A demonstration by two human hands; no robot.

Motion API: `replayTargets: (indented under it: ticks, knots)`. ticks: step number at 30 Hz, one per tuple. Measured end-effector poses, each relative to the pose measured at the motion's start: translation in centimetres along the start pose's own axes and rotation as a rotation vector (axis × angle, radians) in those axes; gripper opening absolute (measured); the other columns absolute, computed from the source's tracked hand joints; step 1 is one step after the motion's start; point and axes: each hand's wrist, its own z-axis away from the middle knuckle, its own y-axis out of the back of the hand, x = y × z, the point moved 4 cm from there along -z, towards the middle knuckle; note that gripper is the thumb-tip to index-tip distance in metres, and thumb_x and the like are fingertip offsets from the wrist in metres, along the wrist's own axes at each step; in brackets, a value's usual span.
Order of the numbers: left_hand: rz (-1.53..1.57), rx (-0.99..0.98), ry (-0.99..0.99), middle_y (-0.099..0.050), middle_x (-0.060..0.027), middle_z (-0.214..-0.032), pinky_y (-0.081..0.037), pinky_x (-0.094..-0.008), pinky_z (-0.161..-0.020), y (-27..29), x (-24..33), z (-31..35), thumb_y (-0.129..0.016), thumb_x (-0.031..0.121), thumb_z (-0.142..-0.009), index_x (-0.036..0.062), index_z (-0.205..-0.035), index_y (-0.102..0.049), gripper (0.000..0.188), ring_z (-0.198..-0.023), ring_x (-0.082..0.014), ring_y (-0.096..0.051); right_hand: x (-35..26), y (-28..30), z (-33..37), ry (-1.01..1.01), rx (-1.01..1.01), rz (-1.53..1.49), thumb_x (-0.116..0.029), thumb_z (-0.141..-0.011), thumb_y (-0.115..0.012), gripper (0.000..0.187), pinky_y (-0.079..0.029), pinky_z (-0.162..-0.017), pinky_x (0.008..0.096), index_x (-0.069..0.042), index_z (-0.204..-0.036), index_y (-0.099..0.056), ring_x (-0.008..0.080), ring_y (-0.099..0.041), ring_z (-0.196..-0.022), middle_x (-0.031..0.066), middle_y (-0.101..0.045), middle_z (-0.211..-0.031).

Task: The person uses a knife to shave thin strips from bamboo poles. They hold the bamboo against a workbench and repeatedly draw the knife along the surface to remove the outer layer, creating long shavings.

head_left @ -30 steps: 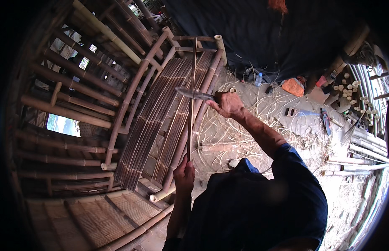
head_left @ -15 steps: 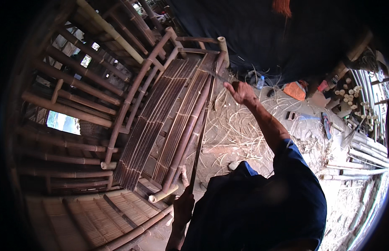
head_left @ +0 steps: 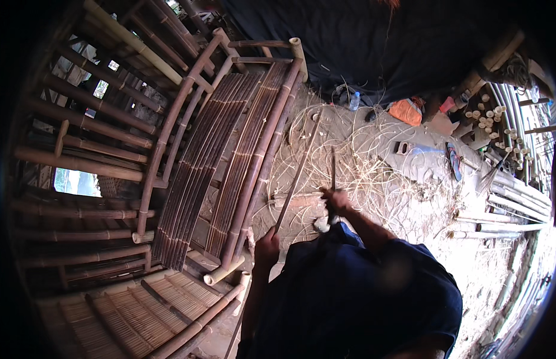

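My left hand [head_left: 266,248] is closed around a long, thin bamboo strip [head_left: 298,178]. The strip slants up and away over the littered floor, and its lower end runs back past my left forearm. To the right, close in front of my body, my right hand [head_left: 338,202] grips a knife by its handle. The narrow dark knife blade [head_left: 333,166] points away from me and stands apart from the strip. Left of both hands is a bamboo bench [head_left: 197,161] with dark slats on its seat and a light cut pole end near me.
Thin bamboo shavings [head_left: 373,161] cover the floor ahead. Farther right lie a handsaw [head_left: 421,149], a sandal [head_left: 454,160] and an orange bag [head_left: 405,112]. A plastic bottle [head_left: 354,101] stands by the dark cloth [head_left: 326,48]. Bamboo poles [head_left: 505,227] lie at the right; a woven bamboo panel [head_left: 128,311] sits lower left.
My right hand has drawn back toward my body with the knife, away from the bench's far end. The strip has swung right, off the bench edge, and my left hand has risen slightly.
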Motion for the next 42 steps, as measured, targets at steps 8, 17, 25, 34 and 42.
replayTargets:
  ticks: [8, 17, 25, 34, 42]
  knots:
    - [0.054, -0.323, -0.079, -0.065, -0.0246, -0.086, -0.049, -0.0496, -0.069, -2.8, 6.1, -5.6, -0.058, 0.032, -0.093, 0.0041, -0.119, -0.056, 0.038, -0.087, -0.0429, -0.064, -4.3, -4.5, 4.1, 0.145, -0.173, -0.353, -0.028, -0.086, -0.068, 0.031, -0.045, -0.045, 0.0325, 0.003, -0.084, -0.069, 0.0175, -0.056, -0.048, 0.0124, -0.064, -0.067]
    - [0.561, -0.433, 0.734, -0.067, -0.0062, -0.089, -0.049, -0.0374, -0.064, 5.8, -15.3, 13.7, -0.057, 0.043, -0.095, 0.0062, -0.097, -0.063, 0.037, -0.076, -0.0204, -0.065, -17.7, 4.4, -6.1, 0.291, 0.026, -0.336, -0.016, -0.083, -0.064, 0.017, -0.039, -0.041, 0.0326, -0.001, -0.074, -0.063, 0.0165, -0.051, -0.046, 0.0074, -0.058, -0.061]
    - [0.771, -0.219, 0.316, -0.05, 0.0019, -0.055, -0.037, -0.0273, -0.044, 1.1, -3.1, 6.5, -0.053, 0.025, -0.099, 0.0024, -0.096, -0.066, 0.026, -0.047, -0.0066, -0.048, -21.2, 1.3, -3.7, 1.542, 1.114, 1.471, -0.053, -0.097, -0.048, 0.05, -0.036, -0.037, 0.0321, -0.013, -0.068, -0.053, 0.0148, -0.044, -0.044, 0.0019, -0.042, -0.056]
    - [0.191, 0.028, 0.087, -0.056, -0.0077, -0.057, -0.043, -0.0356, -0.055, -0.5, -1.0, -3.4, -0.049, 0.024, -0.099, 0.0002, -0.093, -0.065, 0.03, -0.055, -0.0185, -0.058, -10.7, -9.8, 8.9, 0.941, -0.143, 1.381, -0.062, -0.096, -0.037, 0.067, -0.051, -0.049, 0.0437, 0.002, -0.102, -0.058, 0.0323, -0.067, -0.06, 0.0229, -0.064, -0.077]
    - [0.561, 0.107, 0.272, -0.065, -0.006, -0.066, -0.046, -0.0318, -0.059, -1.7, -3.8, -3.6, -0.056, 0.011, -0.093, 0.001, -0.088, -0.067, 0.016, -0.06, -0.0144, -0.061, -8.6, -12.3, 12.5, 1.589, 0.011, 1.049, -0.049, -0.085, -0.068, 0.052, -0.046, -0.044, 0.0358, 0.003, -0.082, -0.061, 0.0232, -0.057, -0.047, 0.0115, -0.053, -0.055]
